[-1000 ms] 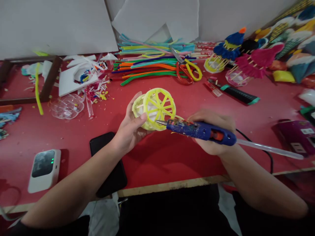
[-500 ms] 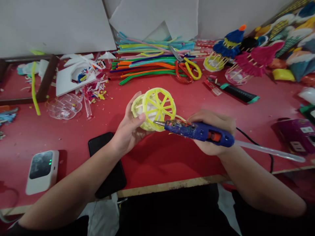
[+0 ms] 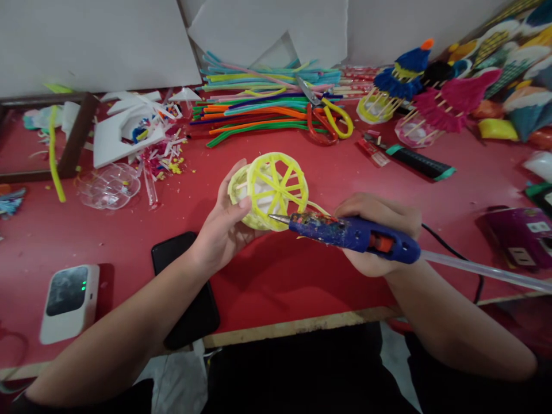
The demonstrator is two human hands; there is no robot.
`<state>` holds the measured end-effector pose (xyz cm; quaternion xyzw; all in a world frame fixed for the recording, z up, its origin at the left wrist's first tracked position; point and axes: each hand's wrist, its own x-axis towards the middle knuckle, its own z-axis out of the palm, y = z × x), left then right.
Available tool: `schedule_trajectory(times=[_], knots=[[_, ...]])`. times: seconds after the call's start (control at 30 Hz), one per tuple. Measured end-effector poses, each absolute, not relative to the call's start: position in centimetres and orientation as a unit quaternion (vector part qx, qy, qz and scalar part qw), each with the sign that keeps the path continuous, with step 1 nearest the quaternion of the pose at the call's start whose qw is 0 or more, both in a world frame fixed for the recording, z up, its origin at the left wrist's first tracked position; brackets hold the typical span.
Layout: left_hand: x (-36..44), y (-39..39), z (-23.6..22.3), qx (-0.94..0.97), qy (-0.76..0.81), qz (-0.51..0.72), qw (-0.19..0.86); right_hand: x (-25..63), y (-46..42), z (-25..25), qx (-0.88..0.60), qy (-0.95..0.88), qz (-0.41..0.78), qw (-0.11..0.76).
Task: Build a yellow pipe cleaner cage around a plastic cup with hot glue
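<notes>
My left hand (image 3: 224, 227) is closed round a small yellow-and-white craft piece (image 3: 279, 188), tilted toward me. Its front is a yellow ring with spokes like a wheel, and a second yellow-edged round part sits behind, with a thin stick between them. In my right hand (image 3: 375, 215) is a blue glue gun (image 3: 332, 233), its body smeared with dried coloured glue. The metal nozzle points left and lies at the wheel's lower edge; whether it touches, I cannot tell. A clear glue stick (image 3: 483, 270) juts from the gun's rear.
Pipe cleaners (image 3: 259, 112) and scissors (image 3: 323, 115) lie at the back. A utility knife (image 3: 420, 162) is at right, near blue and pink craft figures (image 3: 448, 109). Foam scraps (image 3: 125, 135) lie left. A phone (image 3: 190, 293) and a white device (image 3: 69, 302) rest near the front edge.
The glue gun's rear and my right hand have shifted slightly right. The nozzle stays at the wheel's lower edge, and my left hand keeps its hold on the craft piece.
</notes>
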<state>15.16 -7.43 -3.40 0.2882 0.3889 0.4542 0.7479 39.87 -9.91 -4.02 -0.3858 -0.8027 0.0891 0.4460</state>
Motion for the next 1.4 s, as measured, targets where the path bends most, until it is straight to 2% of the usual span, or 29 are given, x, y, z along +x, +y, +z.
schedule_trajectory(times=[1.4], knots=[[14.91,-6.97,-3.36,0.322,0.380,0.459,0.736,39.67,-10.32,-4.17,-0.438,-0.776,0.109,0.441]])
